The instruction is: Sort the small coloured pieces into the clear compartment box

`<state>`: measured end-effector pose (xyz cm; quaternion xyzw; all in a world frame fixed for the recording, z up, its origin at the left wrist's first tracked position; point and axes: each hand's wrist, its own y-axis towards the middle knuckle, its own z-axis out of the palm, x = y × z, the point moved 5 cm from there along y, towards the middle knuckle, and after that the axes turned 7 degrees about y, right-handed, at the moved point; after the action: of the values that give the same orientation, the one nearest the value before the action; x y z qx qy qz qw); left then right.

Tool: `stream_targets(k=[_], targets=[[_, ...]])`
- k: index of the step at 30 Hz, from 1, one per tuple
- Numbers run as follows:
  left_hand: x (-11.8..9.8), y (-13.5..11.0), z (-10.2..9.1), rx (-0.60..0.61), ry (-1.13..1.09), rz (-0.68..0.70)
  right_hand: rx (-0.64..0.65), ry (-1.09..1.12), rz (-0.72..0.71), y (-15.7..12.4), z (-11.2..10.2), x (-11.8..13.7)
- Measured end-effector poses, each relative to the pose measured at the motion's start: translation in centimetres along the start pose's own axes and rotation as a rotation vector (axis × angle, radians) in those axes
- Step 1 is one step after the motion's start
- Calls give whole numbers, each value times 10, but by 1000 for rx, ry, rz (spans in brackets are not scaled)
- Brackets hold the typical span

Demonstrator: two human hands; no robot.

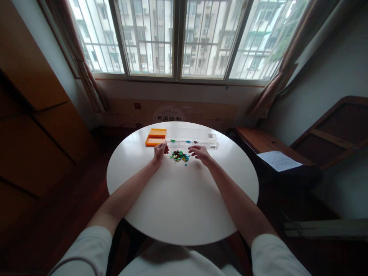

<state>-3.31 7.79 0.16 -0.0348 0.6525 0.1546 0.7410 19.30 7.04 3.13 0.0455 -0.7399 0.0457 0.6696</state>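
The left hand [160, 150] rests just left of a pile of small coloured pieces [179, 156]. Its fingers are curled in with the thumb against the fingertips, and the picture is too small to tell whether that grip holds a piece. The right hand [200, 152] sits just right of the pile, palm down, its grip loose and wide with the fingers pointing towards the pile and nothing in them. The pile is a flat scatter of green, blue, yellow and dark bits, a little longer from left to right than it is deep, with a few strays at its near right edge.

It all lies on a round white tabletop [184, 207], well towards the far side. Just beyond the pile is a clear compartment box [201, 134] whose long axis runs left to right, parallel to the window. A green piece, a bluish one and a dark one lie in separate compartments. An orange tray [155, 137] touches the box's left end, beyond and left of the pile.

Farther beyond the pile, a flat cardboard box [201, 111] leans on the wall under a barred window [178, 38] with curtains at both sides. Well to the right, a paper sheet [278, 160] lies on a wooden side table [253, 138]. Wooden cabinets [34, 115] stand well to the left.
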Motion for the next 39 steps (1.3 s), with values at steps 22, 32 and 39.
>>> stream_targets(k=[22, 32, 39], targets=[[-11, -6, 3, 80, 1, -12, 239, -538, -429, -22, 22, 10], [-8, -3, 3, 73, 9, -21, 205, -601, -491, -20, 32, -5], [-7, -2, 3, 71, 10, -15, 136, -634, -485, -19, 31, -8]])
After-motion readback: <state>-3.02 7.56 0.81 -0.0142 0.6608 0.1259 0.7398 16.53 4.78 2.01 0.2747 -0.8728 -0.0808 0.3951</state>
